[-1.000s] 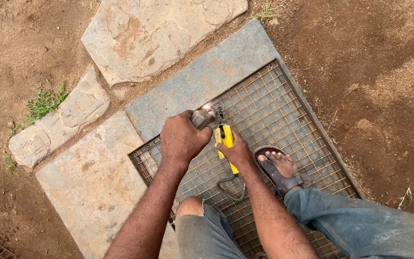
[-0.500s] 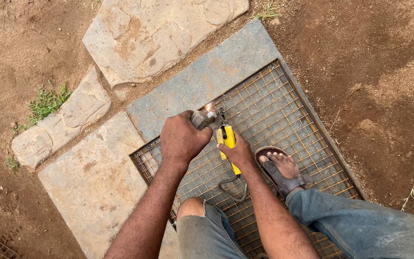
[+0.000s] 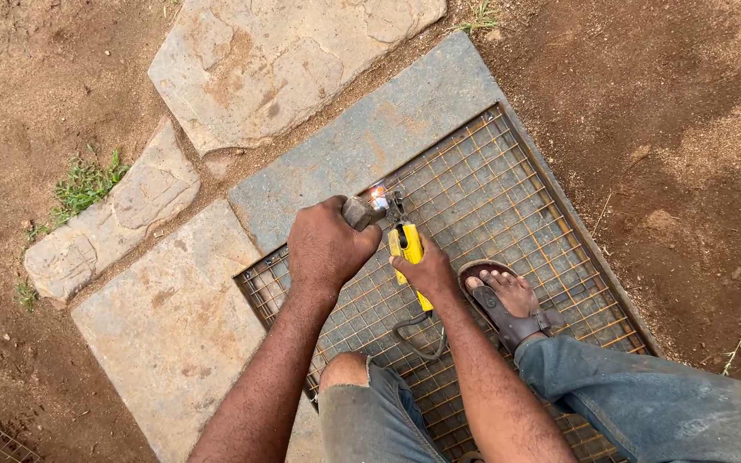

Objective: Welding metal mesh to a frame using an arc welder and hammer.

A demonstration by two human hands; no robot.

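A rusty wire mesh panel in a metal frame lies flat on grey stone slabs. My left hand is closed around a small grey metal piece and presses it down on the mesh near its far left edge. Just to the right, my right hand grips a yellow-handled welding holder. Its tip points at the spot beside the grey piece, where a bright spark glows. A dark cable loop trails from the holder over the mesh.
My right foot in a brown sandal stands on the mesh, and my knee in torn jeans is below the hands. Flat stones lie at the top and left on red-brown soil. Grass tufts grow at the left.
Both hands have stayed almost where they were. The glow at the holder's tip has grown brighter and whiter.
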